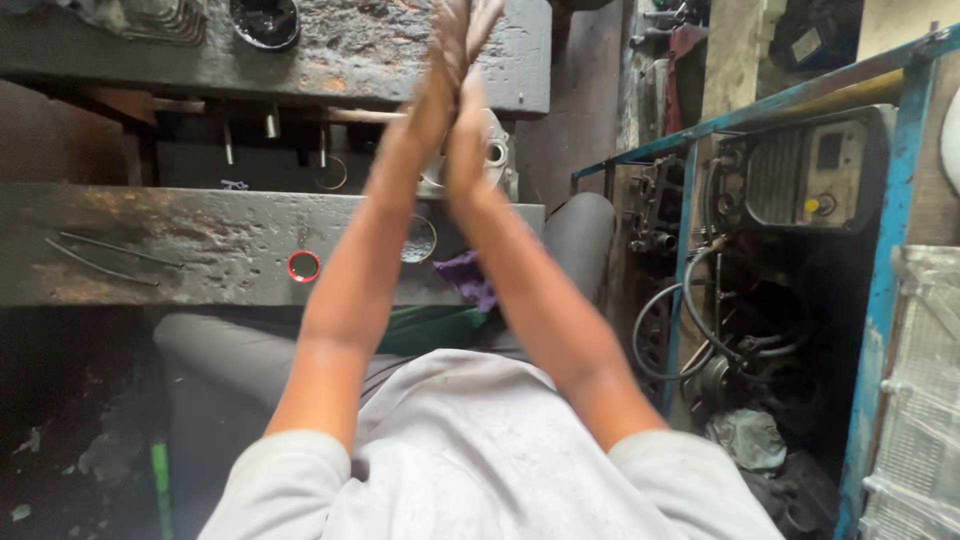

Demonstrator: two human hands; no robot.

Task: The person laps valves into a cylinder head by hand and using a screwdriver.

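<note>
Head view, straight down (close)

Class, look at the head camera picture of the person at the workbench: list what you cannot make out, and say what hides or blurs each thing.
- Left hand and right hand: pressed together, motion-blurred; fingers cut off by the top edge; anything between them is hidden.
- Grey metal part: mostly behind the forearms.
- Purple cloth: partly covered by the right forearm.
- Round dark opening on the far bench: cut by the top edge.
- White ribbed object: cut by the right edge.

A grimy, rust-stained tabletop (200, 235) is seen ahead, a dark dirty floor (70, 440) lies below, and a blue metal frame (885, 290) is set rightward.
</note>
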